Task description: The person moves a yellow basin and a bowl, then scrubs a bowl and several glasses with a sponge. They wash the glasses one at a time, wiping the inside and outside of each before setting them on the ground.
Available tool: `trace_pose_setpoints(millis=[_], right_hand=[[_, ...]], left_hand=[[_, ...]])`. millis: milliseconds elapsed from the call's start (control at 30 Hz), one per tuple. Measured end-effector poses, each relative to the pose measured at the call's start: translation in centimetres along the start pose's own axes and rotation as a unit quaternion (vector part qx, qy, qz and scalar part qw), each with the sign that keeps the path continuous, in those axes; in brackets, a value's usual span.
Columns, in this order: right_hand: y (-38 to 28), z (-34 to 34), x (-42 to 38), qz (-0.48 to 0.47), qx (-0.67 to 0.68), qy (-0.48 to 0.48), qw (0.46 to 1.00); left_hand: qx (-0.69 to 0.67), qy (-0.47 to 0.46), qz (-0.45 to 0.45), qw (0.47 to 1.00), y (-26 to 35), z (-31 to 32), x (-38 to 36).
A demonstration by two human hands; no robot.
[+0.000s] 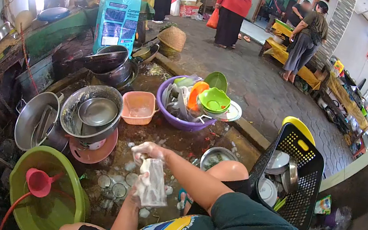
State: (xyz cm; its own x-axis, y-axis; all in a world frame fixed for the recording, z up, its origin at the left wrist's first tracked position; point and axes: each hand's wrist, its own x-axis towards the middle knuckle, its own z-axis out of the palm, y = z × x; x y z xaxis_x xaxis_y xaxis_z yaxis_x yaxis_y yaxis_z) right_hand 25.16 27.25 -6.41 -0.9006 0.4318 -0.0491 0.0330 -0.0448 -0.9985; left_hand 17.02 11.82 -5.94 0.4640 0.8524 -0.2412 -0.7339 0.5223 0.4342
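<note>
Between my two hands is a clear, soapy rectangular container point(154, 184), tilted above the wet ground. My left hand point(139, 187) is closed round its lower left side, with suds on the fingers. At its upper end my right hand point(149, 150) is closed, foamy, holding something pale against the opening; that item is too small to make out. Below and left of the container, several glasses point(118, 190) stand on the wet floor among blobs of foam.
A green tub point(47, 189) with a pink dipper point(39, 182) lies at left. Metal pots point(90, 113), an orange basin point(139, 108) and a purple basin of dishes point(187, 124) stand ahead. A black crate point(311, 187) holds dishes at right. Several people stand farther back.
</note>
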Motion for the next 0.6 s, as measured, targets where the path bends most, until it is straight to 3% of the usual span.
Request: trace_pose_setpoints(millis=[33,100,167,200,233,267,300,333,400,433,467,500,567,600], right_hand=[[0.0,0.9,-0.2,0.105,0.173,0.102,0.974],[1.1,1.9,0.0,0.082,0.147,0.134,0.977],[4.6,2.8,0.4,0.088,0.227,0.231,0.942],[7.4,3.3,1.3,0.017,0.200,0.235,0.951],[9.4,4.0,2.5,0.064,-0.060,0.371,0.924],[8.3,3.6,2.2,0.092,-0.309,0.213,0.923],[5.6,4.7,1.2,0.086,-0.275,0.199,0.937],[6.7,4.1,1.2,-0.019,-0.234,0.180,0.955],[4.5,4.9,1.2,-0.092,-0.446,0.236,0.858],[2.8,5.3,1.1,-0.168,-0.437,0.262,0.844],[-0.2,7.4,0.7,-0.019,-0.272,0.278,0.921],[-0.4,7.8,0.6,-0.120,-0.450,0.244,0.851],[0.4,9.7,0.6,-0.084,-0.318,0.219,0.919],[0.3,10.7,0.6,-0.060,-0.277,0.191,0.940]], left_hand=[[0.023,0.001,-0.001,1.000,0.3,-0.2,-0.1],[0.016,0.041,0.026,0.999,0.6,-1.6,0.3],[0.005,0.092,0.054,0.994,0.5,-3.6,1.0],[-0.039,0.129,0.105,0.985,0.8,-4.6,1.7],[-0.085,0.172,0.160,0.968,1.1,-5.5,1.9],[-0.078,0.221,0.211,0.949,1.8,-6.1,1.8],[-0.074,0.274,0.262,0.922,2.6,-7.0,1.7],[-0.108,0.245,0.321,0.908,2.7,-9.6,2.0],[-0.145,0.223,0.403,0.876,3.5,-12.1,0.6],[-0.151,0.222,0.424,0.865,4.5,-11.6,0.1],[-0.110,0.236,0.416,0.872,4.8,-13.3,0.5],[-0.121,0.238,0.405,0.874,4.8,-13.6,0.8],[-0.194,0.235,0.383,0.872,4.8,-12.9,1.4],[-0.201,0.168,0.384,0.886,5.2,-12.5,2.0]])
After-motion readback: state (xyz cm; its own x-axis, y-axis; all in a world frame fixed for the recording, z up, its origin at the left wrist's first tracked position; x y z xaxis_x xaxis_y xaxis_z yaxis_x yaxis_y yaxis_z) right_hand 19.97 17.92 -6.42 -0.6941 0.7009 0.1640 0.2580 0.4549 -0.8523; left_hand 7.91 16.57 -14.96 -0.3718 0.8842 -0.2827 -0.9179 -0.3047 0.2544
